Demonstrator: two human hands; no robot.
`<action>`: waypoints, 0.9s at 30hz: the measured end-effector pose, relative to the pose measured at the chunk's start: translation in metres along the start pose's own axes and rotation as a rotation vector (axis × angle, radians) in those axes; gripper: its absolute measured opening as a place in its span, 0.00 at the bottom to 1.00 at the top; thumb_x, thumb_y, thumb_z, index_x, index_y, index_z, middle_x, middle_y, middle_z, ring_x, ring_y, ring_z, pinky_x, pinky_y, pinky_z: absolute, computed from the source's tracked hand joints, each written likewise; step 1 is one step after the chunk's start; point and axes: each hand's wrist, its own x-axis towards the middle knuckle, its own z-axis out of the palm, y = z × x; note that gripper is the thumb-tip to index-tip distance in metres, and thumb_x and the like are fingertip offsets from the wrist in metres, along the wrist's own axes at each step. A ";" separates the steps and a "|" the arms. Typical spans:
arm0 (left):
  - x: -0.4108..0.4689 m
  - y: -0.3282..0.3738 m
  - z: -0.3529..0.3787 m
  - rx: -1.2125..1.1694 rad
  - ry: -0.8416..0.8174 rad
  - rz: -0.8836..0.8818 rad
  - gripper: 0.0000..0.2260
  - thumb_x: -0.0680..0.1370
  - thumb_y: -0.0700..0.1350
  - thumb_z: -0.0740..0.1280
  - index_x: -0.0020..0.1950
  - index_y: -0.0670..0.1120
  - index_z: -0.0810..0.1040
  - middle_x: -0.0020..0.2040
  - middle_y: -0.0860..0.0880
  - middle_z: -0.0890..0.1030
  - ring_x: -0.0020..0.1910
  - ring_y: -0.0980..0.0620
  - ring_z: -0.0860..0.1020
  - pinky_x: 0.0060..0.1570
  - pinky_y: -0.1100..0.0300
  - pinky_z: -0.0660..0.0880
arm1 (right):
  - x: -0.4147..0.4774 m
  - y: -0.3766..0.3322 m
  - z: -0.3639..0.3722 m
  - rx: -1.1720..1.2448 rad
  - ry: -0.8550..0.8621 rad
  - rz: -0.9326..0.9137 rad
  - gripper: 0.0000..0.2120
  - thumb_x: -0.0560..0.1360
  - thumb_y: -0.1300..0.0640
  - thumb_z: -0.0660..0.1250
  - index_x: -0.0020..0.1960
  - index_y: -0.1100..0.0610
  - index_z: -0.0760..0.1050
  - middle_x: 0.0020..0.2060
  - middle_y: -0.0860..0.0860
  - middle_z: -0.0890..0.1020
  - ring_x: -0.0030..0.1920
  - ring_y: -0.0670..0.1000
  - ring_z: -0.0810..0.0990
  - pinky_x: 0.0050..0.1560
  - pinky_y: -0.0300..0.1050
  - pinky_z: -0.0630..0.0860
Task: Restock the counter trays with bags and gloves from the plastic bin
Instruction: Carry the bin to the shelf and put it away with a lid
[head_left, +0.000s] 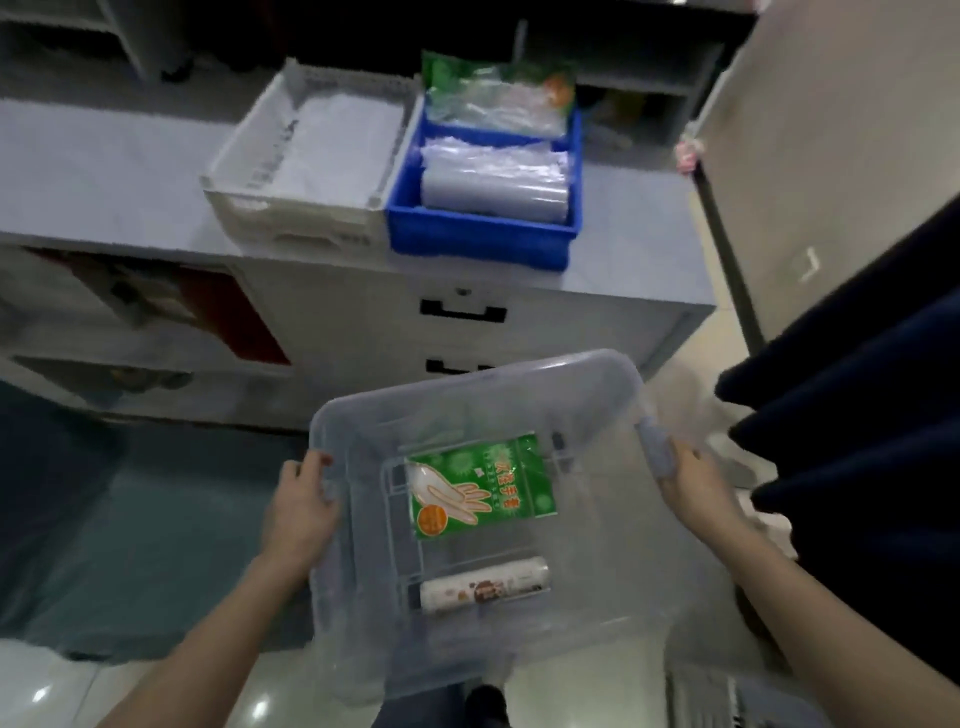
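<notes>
I hold a clear plastic bin (597, 405) in front of the counter, above the floor. My left hand (304, 506) grips its left rim and my right hand (693, 486) grips its right handle. Inside lie a green pack of gloves (480, 486) and, nearer me, a white roll of bags (485, 584). On the counter (104, 171) stand a white tray (306, 145) lined with white sheets and a blue tray (483, 228). The blue tray holds clear folded bags (493, 179) in front and a green glove pack (498, 96) at the back.
Grey drawers with black handles (462, 312) sit under the counter. Open shelves with a red item (228, 317) are at the left. A dark blue cloth (857, 415) hangs at the right beside a beige wall. The floor below is glossy tile.
</notes>
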 end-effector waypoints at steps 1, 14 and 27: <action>0.004 0.025 0.011 0.019 -0.038 0.057 0.17 0.73 0.40 0.68 0.62 0.47 0.70 0.52 0.45 0.70 0.41 0.43 0.75 0.39 0.51 0.74 | -0.006 0.024 -0.016 0.005 0.042 0.058 0.25 0.79 0.36 0.47 0.63 0.51 0.69 0.56 0.57 0.76 0.53 0.60 0.75 0.53 0.53 0.73; 0.029 0.309 0.149 -0.022 -0.359 0.534 0.18 0.74 0.42 0.65 0.63 0.48 0.69 0.55 0.44 0.71 0.44 0.42 0.77 0.42 0.55 0.71 | -0.034 0.238 -0.175 -0.119 0.260 0.594 0.15 0.79 0.50 0.51 0.64 0.51 0.66 0.54 0.62 0.72 0.47 0.62 0.73 0.46 0.54 0.73; 0.046 0.528 0.259 0.021 -0.470 0.734 0.17 0.74 0.39 0.64 0.61 0.50 0.68 0.50 0.51 0.67 0.36 0.58 0.67 0.30 0.68 0.60 | 0.015 0.380 -0.246 -0.008 0.354 0.856 0.19 0.80 0.43 0.48 0.57 0.53 0.71 0.48 0.61 0.72 0.43 0.61 0.72 0.46 0.53 0.73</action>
